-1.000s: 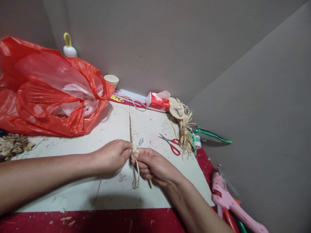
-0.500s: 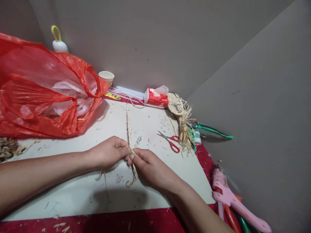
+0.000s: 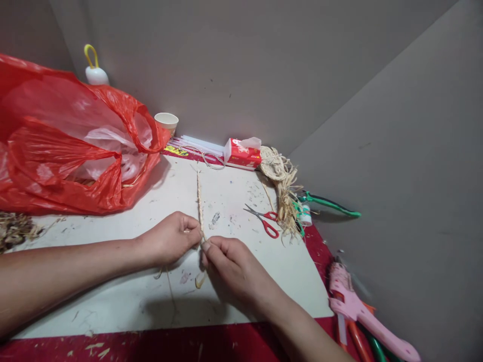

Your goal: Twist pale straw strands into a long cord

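Note:
A thin pale braid of straw-like fibre (image 3: 199, 196) runs away from me across the white board (image 3: 113, 301). My left hand (image 3: 175, 237) is closed on the braid's near end from the left. Just to the right, my right hand (image 3: 230, 259) pinches loose strands at that end between thumb and fingers. A curled strand tip (image 3: 199, 280) hangs below the fingers, and other strands trail under my left wrist. Red-handled scissors (image 3: 266, 219) lie partly spread to the right of the braid.
A red plastic bag (image 3: 68, 161) fills the left side, with dry fibre scraps (image 3: 15, 231) before it. Along the back are a paper cup (image 3: 166, 121), a tissue pack (image 3: 243, 153) and a coiled braid (image 3: 273, 163). Green-handled pliers (image 3: 332, 204) and a pink glue gun (image 3: 354, 306) lie right.
My right hand has drawn slightly down and away from my left, pulling the strands. The loose ends below show less now. The camera view has shifted a little.

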Demonstrator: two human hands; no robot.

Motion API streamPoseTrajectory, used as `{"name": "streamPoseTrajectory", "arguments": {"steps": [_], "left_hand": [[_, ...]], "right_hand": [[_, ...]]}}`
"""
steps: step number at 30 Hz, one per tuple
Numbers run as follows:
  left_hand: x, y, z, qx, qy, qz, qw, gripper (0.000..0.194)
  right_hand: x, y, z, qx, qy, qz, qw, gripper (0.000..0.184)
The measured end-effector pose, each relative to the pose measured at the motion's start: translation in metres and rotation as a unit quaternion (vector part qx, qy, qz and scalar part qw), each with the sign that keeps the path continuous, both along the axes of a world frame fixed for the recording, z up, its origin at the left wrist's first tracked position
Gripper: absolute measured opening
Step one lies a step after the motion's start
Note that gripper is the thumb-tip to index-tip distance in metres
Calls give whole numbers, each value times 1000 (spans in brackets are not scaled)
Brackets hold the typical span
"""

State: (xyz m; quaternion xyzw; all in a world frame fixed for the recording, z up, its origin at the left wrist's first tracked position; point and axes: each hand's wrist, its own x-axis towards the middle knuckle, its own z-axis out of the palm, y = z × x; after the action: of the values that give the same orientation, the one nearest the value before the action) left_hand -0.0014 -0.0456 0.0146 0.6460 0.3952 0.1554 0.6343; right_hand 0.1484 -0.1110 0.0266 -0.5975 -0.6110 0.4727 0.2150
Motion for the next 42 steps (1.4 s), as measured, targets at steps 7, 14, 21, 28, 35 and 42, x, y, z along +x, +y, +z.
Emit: {"name": "streamPoseTrajectory", "arguments": {"steps": [7,14,21,28,35,42], "left_hand": [[0,-1,1,-92,-45,19,995,25],[1,-8,2,-137,-80,50,986,27],[-2,-4,7,-131,-43,37,990,25],[-6,3,4,-175,-116,0,978,23],[-7,-1,-7,-130,-106,3,986,21],[-6,-4,-5,-91,-58,4,994,26]], "right_hand": [[-18,-12,-16,47,-86,22,995,34],[-18,-16,-21,275,-396,128,866,24],[-26,-39,9,117,-237,278,924,15],[33,-2,41,146,-11,-54,988,43],[27,20,16,-30,67,-41,996,28],[63,12,37,-5,0,34,999,20]]}}
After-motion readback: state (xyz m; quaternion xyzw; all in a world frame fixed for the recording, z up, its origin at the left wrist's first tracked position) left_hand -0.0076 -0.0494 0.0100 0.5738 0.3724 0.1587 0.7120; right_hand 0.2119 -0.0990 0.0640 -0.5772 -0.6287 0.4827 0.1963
